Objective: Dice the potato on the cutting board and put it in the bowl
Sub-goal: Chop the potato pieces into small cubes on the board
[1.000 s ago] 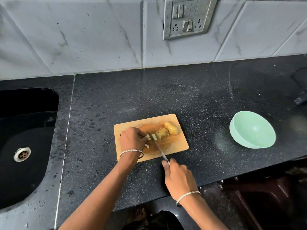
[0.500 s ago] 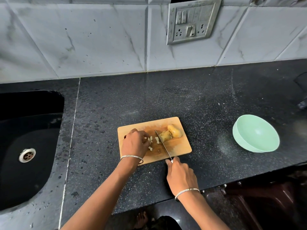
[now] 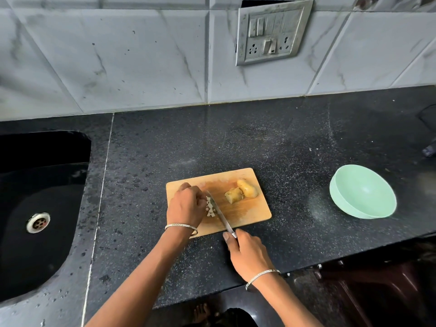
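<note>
A small wooden cutting board point(image 3: 247, 213) lies on the black counter. Two unpeeled potato chunks point(image 3: 240, 193) sit at its far right corner. A heap of white diced potato point(image 3: 210, 208) lies at the board's left middle. My left hand point(image 3: 186, 206) is curled beside the dice, its fingers touching the heap. My right hand point(image 3: 247, 254) grips the handle of a knife point(image 3: 220, 214); the blade lies against the right side of the dice. A mint green bowl point(image 3: 363, 192) stands empty and tilted to the right of the board.
A black sink point(image 3: 37, 208) with a metal drain is set into the counter on the left. A tiled wall with a switch plate point(image 3: 271, 31) rises behind. The counter's front edge runs just below my right hand.
The knife blade has swung left across the board and now presses against the diced pieces, which are gathered into one heap by my left hand. The camera view has shifted slightly.
</note>
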`<state>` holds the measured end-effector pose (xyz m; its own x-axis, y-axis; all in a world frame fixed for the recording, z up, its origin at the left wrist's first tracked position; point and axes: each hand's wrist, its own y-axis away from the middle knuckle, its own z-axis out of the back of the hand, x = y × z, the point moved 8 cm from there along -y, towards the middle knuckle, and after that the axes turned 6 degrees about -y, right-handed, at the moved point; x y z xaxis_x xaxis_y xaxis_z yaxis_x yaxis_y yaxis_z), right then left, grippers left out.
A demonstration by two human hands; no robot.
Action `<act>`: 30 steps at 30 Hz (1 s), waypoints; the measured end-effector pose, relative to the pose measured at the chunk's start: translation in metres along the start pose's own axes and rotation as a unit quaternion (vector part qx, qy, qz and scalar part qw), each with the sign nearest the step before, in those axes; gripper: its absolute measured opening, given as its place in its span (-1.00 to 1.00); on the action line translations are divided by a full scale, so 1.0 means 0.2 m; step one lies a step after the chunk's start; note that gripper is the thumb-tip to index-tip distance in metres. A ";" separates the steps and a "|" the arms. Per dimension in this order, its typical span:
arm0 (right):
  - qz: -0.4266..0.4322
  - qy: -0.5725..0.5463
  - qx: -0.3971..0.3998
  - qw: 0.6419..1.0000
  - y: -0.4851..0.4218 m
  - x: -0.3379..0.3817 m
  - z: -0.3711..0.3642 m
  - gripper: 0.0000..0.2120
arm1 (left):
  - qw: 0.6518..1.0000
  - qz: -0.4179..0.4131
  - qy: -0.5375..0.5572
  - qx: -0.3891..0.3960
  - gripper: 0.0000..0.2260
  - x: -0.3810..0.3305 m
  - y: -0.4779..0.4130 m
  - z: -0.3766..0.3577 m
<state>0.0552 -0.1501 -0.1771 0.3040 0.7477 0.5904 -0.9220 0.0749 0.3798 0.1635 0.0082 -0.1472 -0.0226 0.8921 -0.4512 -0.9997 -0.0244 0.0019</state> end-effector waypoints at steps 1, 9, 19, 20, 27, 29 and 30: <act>0.000 -0.002 -0.004 1.000 -0.01 0.00 0.02 -0.66 | 1.000 0.002 0.001 -0.004 -0.90 0.01 0.00 0.01; 0.019 -0.048 -0.004 0.999 -0.06 -0.02 0.06 -0.57 | 0.998 -0.035 0.057 0.023 -0.81 -0.02 -0.01 -0.03; 0.036 -0.074 0.000 0.997 -0.07 -0.04 0.13 -0.60 | 1.000 -0.015 -0.018 -0.003 -0.92 0.00 -0.02 0.00; 0.034 -0.078 -0.011 0.996 -0.07 -0.05 0.14 -0.61 | 1.000 -0.015 -0.008 -0.003 -0.91 0.00 -0.02 0.01; 0.011 -0.032 -0.041 0.999 -0.10 -0.15 0.14 -0.57 | 0.991 -0.119 -0.043 0.034 -0.90 -0.14 0.02 -0.06; 0.011 -0.028 -0.041 0.999 -0.10 -0.16 0.14 -0.58 | 0.987 -0.130 -0.095 0.015 -0.91 -0.15 0.03 -0.06; 0.013 -0.029 -0.041 0.999 -0.10 -0.16 0.14 -0.59 | 0.985 -0.129 -0.116 0.004 -0.91 -0.15 0.04 -0.05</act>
<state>0.0695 -0.1934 -0.1840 0.2913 0.7103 0.6408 -0.9456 0.1125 0.3052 0.1572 -0.0237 -0.1430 0.2320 0.9470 -0.2221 -0.9723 0.2195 -0.0798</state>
